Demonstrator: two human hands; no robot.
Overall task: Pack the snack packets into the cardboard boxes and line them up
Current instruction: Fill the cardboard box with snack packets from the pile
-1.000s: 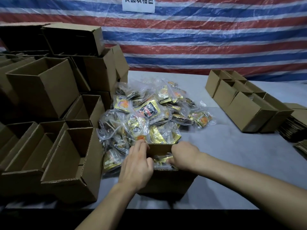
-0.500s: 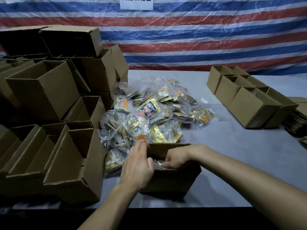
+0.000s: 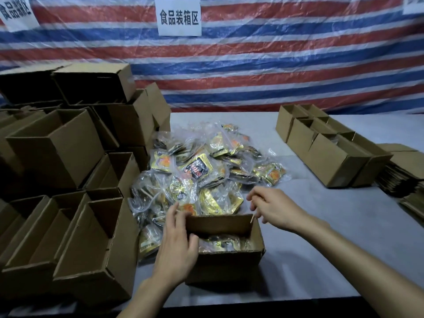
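The fingers (image 3: 173, 214) of the left hand (image 3: 177, 244) lie along the outside of the left end wall of the box (image 3: 224, 265), with the thumb hooked over its rim, so this hand grips that wall. The right hand (image 3: 277, 210) hangs just above the box's far right corner. Its fingers (image 3: 257, 195) are loosely curled and grasp nothing, though I cannot tell whether a fingertip brushes the corner.

The box stands open at the near edge of the bench (image 3: 321, 226). A layer of packets (image 3: 220, 243) lies low inside it, and the loose pile (image 3: 206, 168) touches its far wall.

- **Tipping or skidding:** the box is held at one end only. A pull on that wall could tilt or slide it towards the bench edge, which is close behind, and spill the packets.
- **Snagging:** the bags in the pile overlap and look slippery. Lifting one may drag its neighbours out, drop them behind the box, or slide them off towards the empty boxes (image 3: 91, 249) on the left.
- **Catching on the wall:** a bag pushed in crooked could catch on the thin wall and bend it.
- **Misalignment:** the row (image 3: 332, 157) on the right is well apart from the box. Carrying the box there by one wall risks buckling the cardboard, so it would sit askew in the line.
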